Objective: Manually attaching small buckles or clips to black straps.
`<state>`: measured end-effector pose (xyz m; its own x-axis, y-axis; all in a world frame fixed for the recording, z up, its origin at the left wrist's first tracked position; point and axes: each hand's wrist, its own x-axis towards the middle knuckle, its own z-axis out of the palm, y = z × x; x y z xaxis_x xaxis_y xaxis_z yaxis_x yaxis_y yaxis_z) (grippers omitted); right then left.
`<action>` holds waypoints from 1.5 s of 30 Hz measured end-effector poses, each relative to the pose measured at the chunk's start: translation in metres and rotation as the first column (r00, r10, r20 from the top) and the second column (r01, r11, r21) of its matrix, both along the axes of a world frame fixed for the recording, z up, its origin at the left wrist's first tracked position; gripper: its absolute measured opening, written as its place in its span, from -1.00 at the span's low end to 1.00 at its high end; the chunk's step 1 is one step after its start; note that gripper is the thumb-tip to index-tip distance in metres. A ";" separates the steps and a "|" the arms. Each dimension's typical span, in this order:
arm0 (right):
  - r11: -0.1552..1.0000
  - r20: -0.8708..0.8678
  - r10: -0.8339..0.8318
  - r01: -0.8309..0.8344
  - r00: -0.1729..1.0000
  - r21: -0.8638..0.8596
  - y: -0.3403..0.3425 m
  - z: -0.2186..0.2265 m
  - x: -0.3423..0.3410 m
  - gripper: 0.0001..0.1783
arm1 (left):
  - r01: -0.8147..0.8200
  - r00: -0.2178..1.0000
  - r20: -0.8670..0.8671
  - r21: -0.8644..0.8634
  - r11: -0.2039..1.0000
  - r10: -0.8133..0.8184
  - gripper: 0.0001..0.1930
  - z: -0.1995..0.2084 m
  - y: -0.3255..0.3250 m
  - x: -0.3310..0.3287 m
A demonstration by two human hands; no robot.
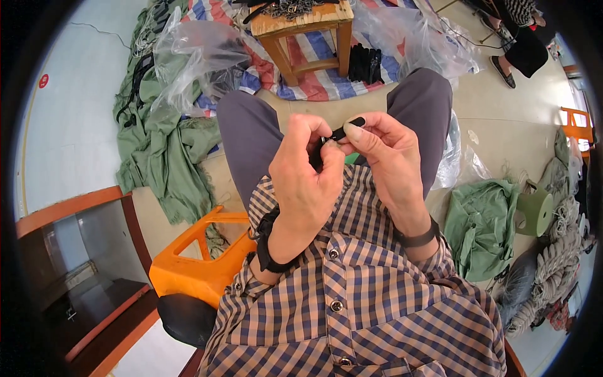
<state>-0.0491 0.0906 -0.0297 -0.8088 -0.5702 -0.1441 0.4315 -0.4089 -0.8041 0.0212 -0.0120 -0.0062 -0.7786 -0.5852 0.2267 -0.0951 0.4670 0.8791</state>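
Above my lap, both hands meet at a short black strap (356,122). My right hand (396,164) pinches it between thumb and fingers, its end poking out past the thumb. My left hand (300,179) is closed on the other part, where more black material shows between thumb and palm. A small metallic glint sits at the left fingertips; its shape is mostly hidden by the fingers. In front of my knees stands a wooden stool (303,26) with a pile of small metal pieces (294,7) and black strips on top.
Beside the stool's leg lies a bundle of black straps (365,63) on a striped sheet (308,91). An orange plastic stool (188,267) stands at my left. Green cloth (164,157) and clear plastic (195,53) cover the floor. Another person's foot (504,72) shows far right.
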 end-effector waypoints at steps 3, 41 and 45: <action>1.000 -0.019 0.007 -0.007 1.000 0.003 0.001 -0.002 -0.001 -0.85 | 0.003 0.999 -0.038 -0.014 1.000 -0.003 -0.82 -0.002 0.000 0.000; 0.931 -0.248 0.195 -0.099 0.949 0.352 0.001 0.004 -0.008 -0.85 | -0.001 0.999 0.045 -0.342 0.940 0.017 -0.79 -0.011 -0.001 0.000; 0.930 -0.294 0.156 -0.040 0.943 0.366 0.001 0.006 -0.005 -0.85 | -0.003 0.999 0.042 -0.291 0.957 0.016 -0.78 -0.008 -0.001 0.000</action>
